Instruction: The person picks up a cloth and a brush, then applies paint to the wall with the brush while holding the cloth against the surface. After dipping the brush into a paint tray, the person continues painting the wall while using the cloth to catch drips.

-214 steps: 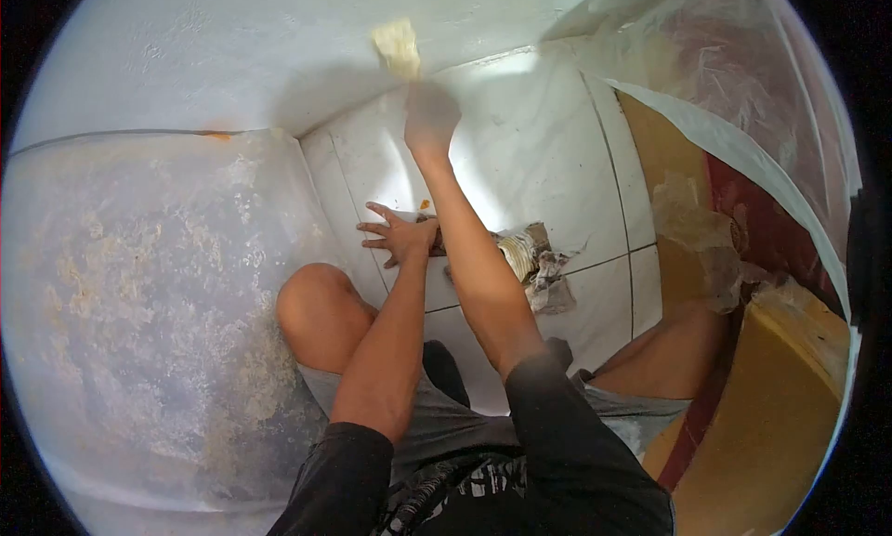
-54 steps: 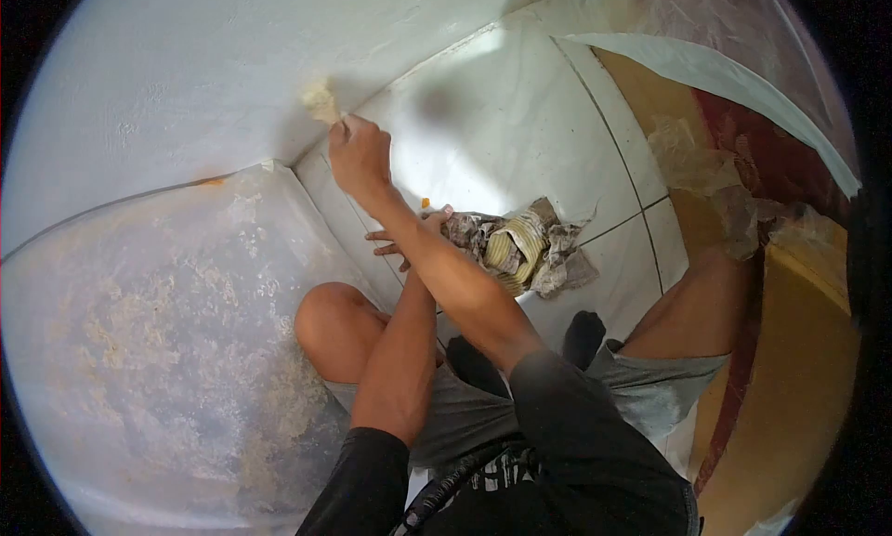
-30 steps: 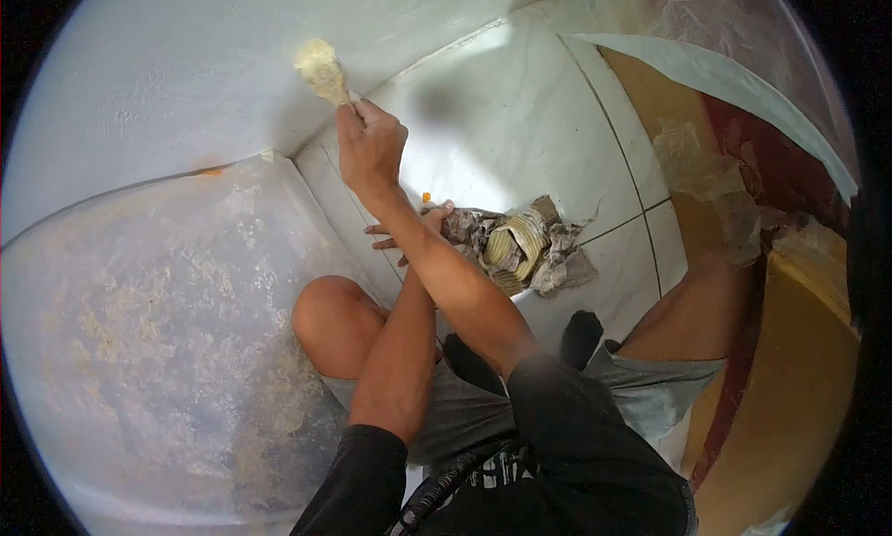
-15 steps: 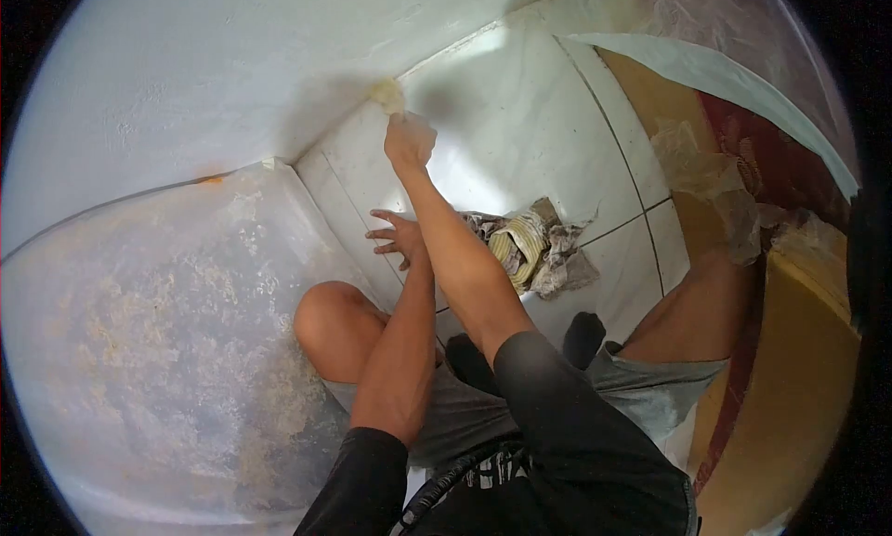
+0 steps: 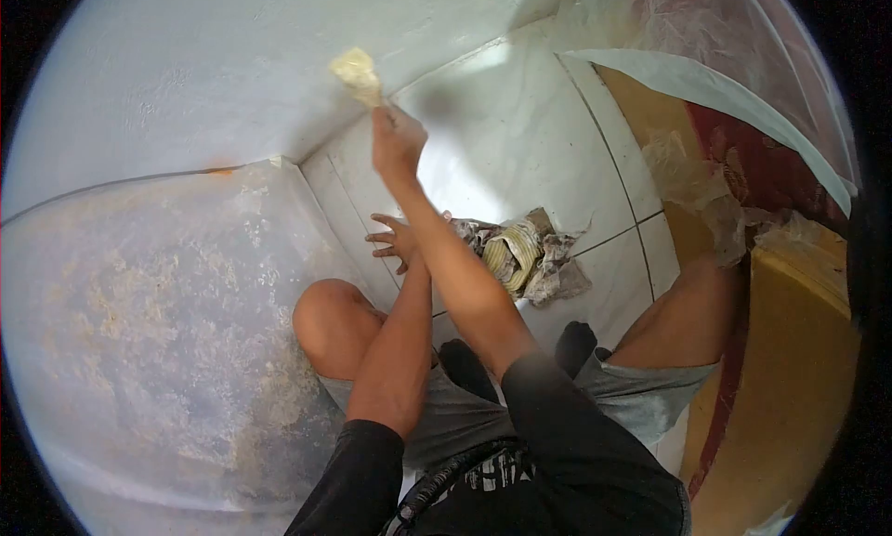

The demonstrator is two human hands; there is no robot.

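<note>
In my right hand [image 5: 400, 144] is a paintbrush [image 5: 356, 71] with pale yellow bristles, gripped by its handle. The brush head points up and left and overlaps the white wall [image 5: 232, 62] in this view. Fingers spread, my left hand [image 5: 398, 243] rests on the white tiled floor [image 5: 539, 137], partly hidden by my right forearm. Beside that forearm lies a crumpled yellow-and-white striped cloth [image 5: 512, 255], bundled with greyish, stained rags [image 5: 557, 271].
A stained, translucent plastic sheet [image 5: 186, 322] spreads on the left. To the right stand tan and dark red furniture-like pieces [image 5: 794, 332], partly draped in clear plastic [image 5: 692, 178]. My knees and dark-socked feet are close below the cloth.
My right hand has moved slightly up and left, carrying the brush from the wall's base to higher over the wall. The left hand stays in nearly the same place.
</note>
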